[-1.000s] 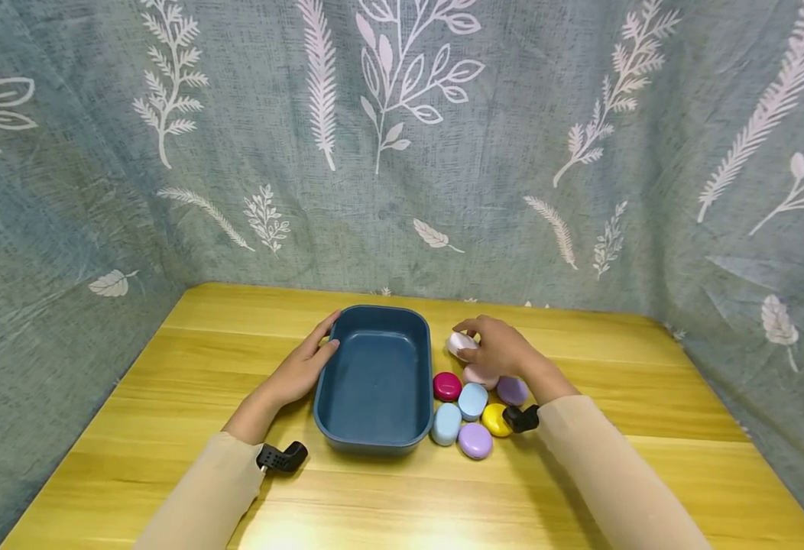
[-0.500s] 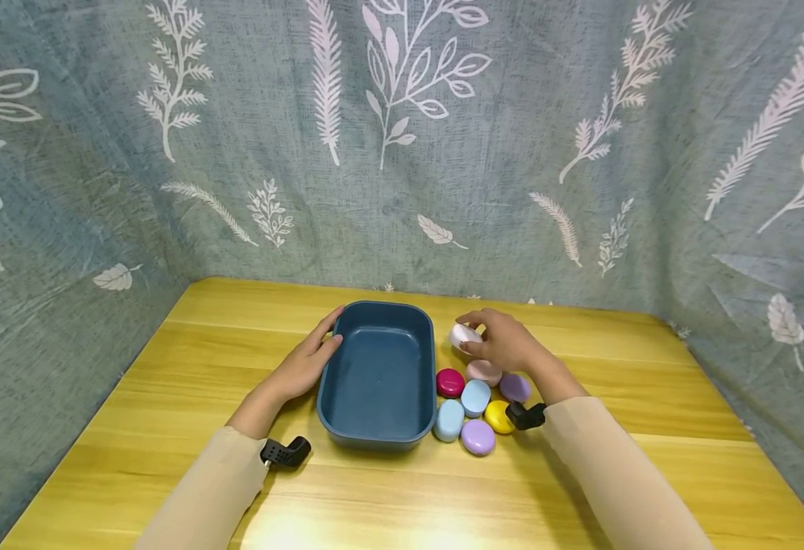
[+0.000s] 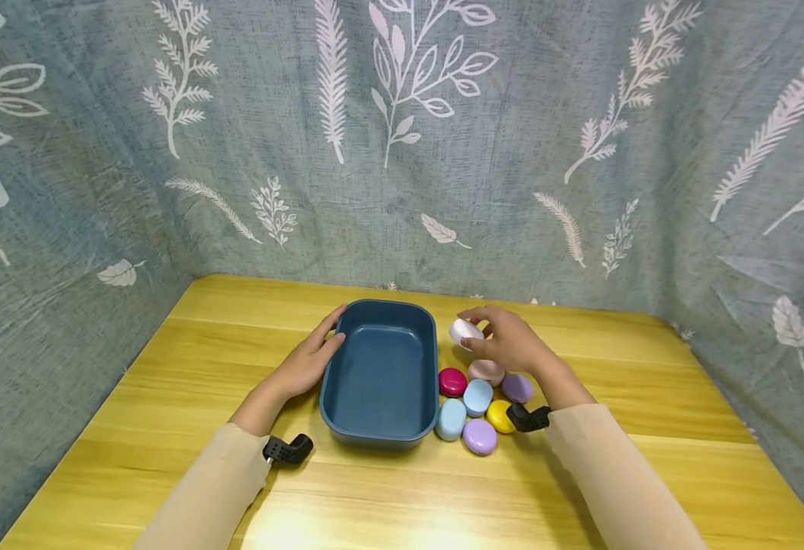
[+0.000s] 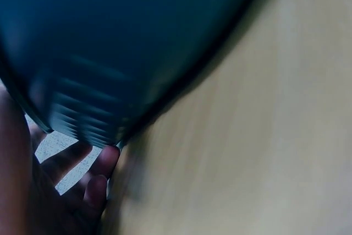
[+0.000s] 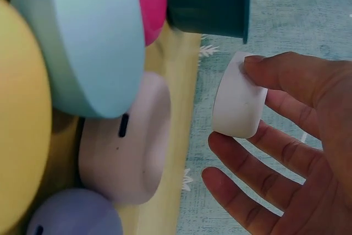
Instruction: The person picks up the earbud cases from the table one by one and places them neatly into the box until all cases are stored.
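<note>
My left hand [image 3: 310, 365] rests along the left side of a dark blue rectangular bin [image 3: 378, 439], its thumb at the rim and its fingers against the outer wall. In the left wrist view the fingertips [image 4: 104, 160] meet the end of the bin. My right hand [image 3: 505, 341] pinches a small white rounded case [image 3: 465, 331] between thumb and fingers, right of the bin's far corner. The right wrist view shows the white case [image 5: 239, 100] tilted, with two lower fingers spread apart below it. Inside the bin nothing lies on its floor.
Beside the bin's right wall lie similar small rounded cases: magenta [image 3: 452, 382], pale pink [image 3: 487, 372], two light blue [image 3: 478, 397], yellow [image 3: 500, 416] and two purple [image 3: 480, 436]. They sit close together on the wooden table [image 3: 650, 382]. A leaf-patterned cloth [image 3: 347, 229] hangs behind.
My right hand has drawn slightly up and away from the pale pink case with the white case in its grip, uncovering more of the pink one. The left hand stays at the bin.
</note>
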### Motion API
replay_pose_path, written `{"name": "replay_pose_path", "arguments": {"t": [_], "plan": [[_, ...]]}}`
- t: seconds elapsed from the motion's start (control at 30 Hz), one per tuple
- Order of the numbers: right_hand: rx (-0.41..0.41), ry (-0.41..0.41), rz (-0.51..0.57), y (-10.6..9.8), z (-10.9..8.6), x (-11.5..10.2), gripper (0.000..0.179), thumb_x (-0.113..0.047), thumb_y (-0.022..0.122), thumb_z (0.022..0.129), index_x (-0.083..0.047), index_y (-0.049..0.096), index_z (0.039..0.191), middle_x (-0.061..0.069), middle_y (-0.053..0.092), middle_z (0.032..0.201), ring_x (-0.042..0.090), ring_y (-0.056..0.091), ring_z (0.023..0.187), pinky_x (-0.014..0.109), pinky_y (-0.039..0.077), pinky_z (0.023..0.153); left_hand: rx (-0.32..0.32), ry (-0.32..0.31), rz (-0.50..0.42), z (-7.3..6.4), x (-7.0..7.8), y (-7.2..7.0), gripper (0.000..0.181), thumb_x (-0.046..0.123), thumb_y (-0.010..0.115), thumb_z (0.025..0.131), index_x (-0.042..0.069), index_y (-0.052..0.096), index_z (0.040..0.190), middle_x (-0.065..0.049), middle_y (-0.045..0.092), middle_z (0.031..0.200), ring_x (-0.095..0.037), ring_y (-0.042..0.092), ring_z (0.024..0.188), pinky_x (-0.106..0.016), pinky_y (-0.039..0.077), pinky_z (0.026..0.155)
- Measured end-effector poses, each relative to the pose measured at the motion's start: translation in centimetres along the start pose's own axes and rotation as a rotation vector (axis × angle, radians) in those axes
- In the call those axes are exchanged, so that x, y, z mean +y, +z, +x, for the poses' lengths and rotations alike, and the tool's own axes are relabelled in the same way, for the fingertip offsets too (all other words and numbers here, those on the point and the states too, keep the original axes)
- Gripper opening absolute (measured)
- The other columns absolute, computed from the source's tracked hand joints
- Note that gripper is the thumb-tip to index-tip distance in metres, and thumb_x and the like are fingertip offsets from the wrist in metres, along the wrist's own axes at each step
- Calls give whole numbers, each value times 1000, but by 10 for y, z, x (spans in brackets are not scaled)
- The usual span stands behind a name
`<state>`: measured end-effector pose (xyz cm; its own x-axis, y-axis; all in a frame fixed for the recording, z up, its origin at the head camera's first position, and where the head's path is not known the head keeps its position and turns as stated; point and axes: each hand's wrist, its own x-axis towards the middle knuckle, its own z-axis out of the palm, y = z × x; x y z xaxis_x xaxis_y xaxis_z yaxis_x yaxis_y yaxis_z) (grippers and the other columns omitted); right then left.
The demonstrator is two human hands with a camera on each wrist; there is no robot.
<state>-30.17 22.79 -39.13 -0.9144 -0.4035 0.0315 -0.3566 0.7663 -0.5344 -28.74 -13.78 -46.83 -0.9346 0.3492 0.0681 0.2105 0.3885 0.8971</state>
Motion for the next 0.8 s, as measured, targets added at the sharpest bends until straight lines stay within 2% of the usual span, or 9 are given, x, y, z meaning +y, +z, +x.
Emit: {"name": "replay_pose_path", "arguments": {"t": [0.2, 0.5, 0.8], "plan": [[15, -33, 10, -1, -2, -4, 44, -34, 67, 92, -24, 58, 134, -5, 59, 130, 23, 58, 104, 38, 51, 87, -8, -9, -11, 0, 0, -1, 49, 44, 32, 105, 54, 10, 148, 10, 7, 162, -28, 14, 150, -60, 18, 117], [53, -92, 9, -4, -7, -12, 46, -31, 69, 91, -19, 59, 134, -2, 61, 127, 25, 59, 106, 41, 51, 90, 17, 3, 12, 0, -3, 1, 48, 45, 34, 105, 58, 13, 146, 20, 10, 160, -21, 17, 149, -57, 19, 118], [83, -137, 38, -3, -12, -19, 46, -33, 69, 90, -20, 58, 134, -4, 61, 127, 25, 59, 104, 45, 52, 89, 18, 3, 24, 0, -3, 0, 48, 46, 33, 105, 58, 11, 146, 16, 10, 161, -22, 14, 150, -58, 20, 117]]}}
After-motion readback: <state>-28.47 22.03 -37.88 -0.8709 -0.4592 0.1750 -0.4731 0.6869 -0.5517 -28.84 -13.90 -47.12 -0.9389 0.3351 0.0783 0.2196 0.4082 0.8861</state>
